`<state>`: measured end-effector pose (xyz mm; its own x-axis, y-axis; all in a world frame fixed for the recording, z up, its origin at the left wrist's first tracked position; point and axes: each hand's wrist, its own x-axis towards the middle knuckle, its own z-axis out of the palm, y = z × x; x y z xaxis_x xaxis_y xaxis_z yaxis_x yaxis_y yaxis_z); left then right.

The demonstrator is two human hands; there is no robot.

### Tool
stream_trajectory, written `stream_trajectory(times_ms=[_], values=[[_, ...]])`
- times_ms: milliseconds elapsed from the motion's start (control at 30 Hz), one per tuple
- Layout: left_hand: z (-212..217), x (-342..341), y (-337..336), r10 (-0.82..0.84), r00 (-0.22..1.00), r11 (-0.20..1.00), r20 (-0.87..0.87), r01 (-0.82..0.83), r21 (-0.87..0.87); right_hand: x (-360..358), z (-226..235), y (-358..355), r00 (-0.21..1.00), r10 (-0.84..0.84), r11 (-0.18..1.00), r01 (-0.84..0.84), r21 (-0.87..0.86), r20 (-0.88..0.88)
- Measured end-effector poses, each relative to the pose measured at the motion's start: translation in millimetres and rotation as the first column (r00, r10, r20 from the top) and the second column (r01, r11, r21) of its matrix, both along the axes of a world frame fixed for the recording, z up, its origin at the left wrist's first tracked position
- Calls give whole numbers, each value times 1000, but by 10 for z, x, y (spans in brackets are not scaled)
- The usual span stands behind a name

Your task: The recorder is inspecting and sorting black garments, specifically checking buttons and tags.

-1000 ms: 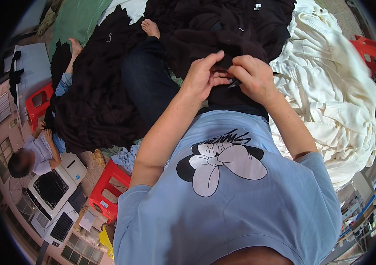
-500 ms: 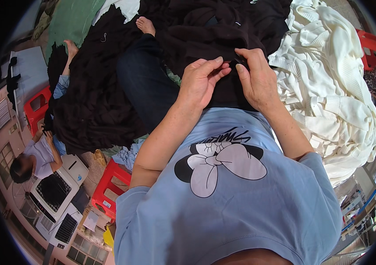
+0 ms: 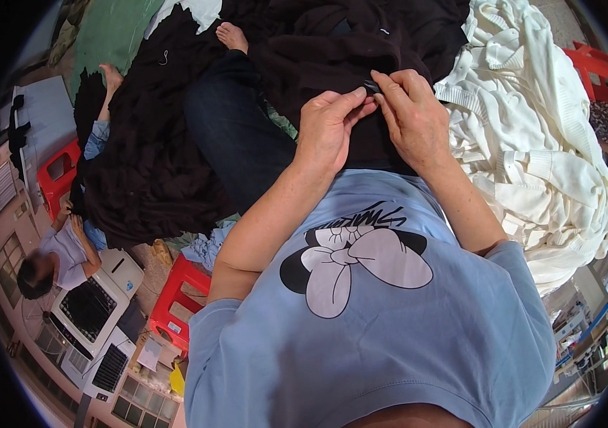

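Note:
Over my lap lies a dark brown knit garment (image 3: 318, 60), its folds running away from me. My left hand (image 3: 324, 128) is closed in a pinch, thumb against fingers, at the garment's near part; what it grips is too small or dark to make out. Close beside it, my right hand (image 3: 414, 114) curls around small dark thread snips (image 3: 371, 86), whose pointed end shows between thumb and forefinger toward the left hand. The two hands' fingertips nearly meet. Most of the snips is hidden inside the right hand.
A heap of white ribbed knitwear (image 3: 525, 150) rises at my right. More dark garments (image 3: 154, 164) are piled at my left. Red stools (image 3: 179, 303) stand around, one behind the white heap. Another person (image 3: 68, 257) sits at far left beside a white air cooler (image 3: 90, 310).
My right hand has moved slightly left and its fingers have closed more, bringing the snips' tip nearer my left fingertips. The left hand stays pinched and has shifted a little.

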<state>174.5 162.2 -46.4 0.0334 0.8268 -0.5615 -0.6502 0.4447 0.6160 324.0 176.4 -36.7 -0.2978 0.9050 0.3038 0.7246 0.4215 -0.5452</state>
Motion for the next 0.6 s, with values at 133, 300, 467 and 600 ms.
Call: stream_trajectory(times_ms=[133,300,467,600], values=[[-2,7,-2,1,1000,1000,-2,-1,-7,22,-8,9,1000,17,999,-18,45,20],[2,21,8,16,1000,1000,10,-15,-14,61,-32,-5,999,18,997,-20,68,38],[-24,24,10,17,1000,1000,24,-17,-7,62,-6,-26,996,-66,994,61,-90,-60],[-22,21,14,11,1000,1000,18,-11,-17,45,-10,-35,1000,-20,1000,20,-16,3]])
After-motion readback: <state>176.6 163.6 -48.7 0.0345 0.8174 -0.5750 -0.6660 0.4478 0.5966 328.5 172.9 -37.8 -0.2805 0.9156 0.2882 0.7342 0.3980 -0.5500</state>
